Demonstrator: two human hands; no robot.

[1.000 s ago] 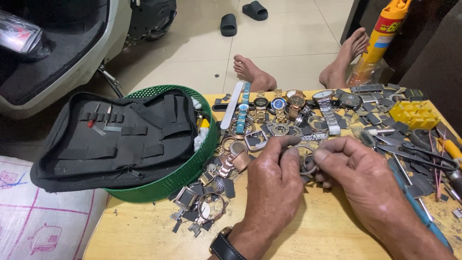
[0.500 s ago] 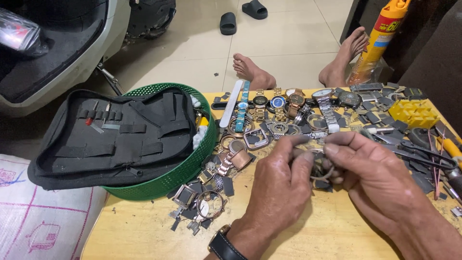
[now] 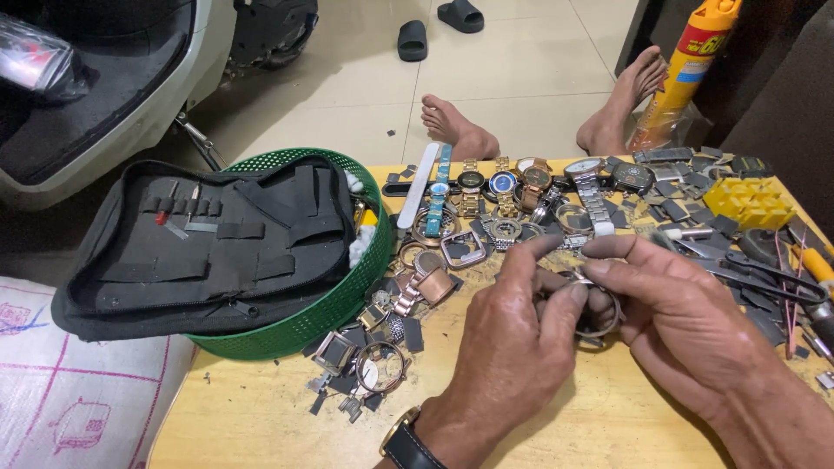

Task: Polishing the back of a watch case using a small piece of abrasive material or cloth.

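head view: both hands meet near the middle of the wooden surface (image 3: 261, 417), a little toward 4 o'clock from the centre. the left hand (image 3: 512, 339) comes up from 6 o'clock, a dark wristwatch (image 3: 404, 445) on its wrist, its fingers curled and its fingertips closed on a round metal watch case (image 3: 598, 314). the right hand (image 3: 686, 317) comes in from 4 o'clock, forefinger stretched out toward 9 o'clock over the case, thumb under it, so it too grips the case. the case sits between the two hands, just above the surface, and is partly hidden by the fingers.

at 9 o'clock from the hands a green basket (image 3: 343, 300) stands on the surface, with an open black tool pouch (image 3: 208, 243) lying across its top. at 12 o'clock from the hands a row of watches (image 3: 504, 184) lies flat side by side, and a white strap (image 3: 420, 184) lies at the row's left end. loose watch cases and small dark parts (image 3: 369, 347) are scattered at 8 o'clock, just beside the basket. at 2 o'clock sits a yellow block (image 3: 751, 201), with dark tools (image 3: 764, 274) below it near the right hand. beyond the surface at 1 o'clock stands an orange spray can (image 3: 686, 74), and two bare feet (image 3: 456, 126) of another person rest on the tiled floor (image 3: 521, 61).
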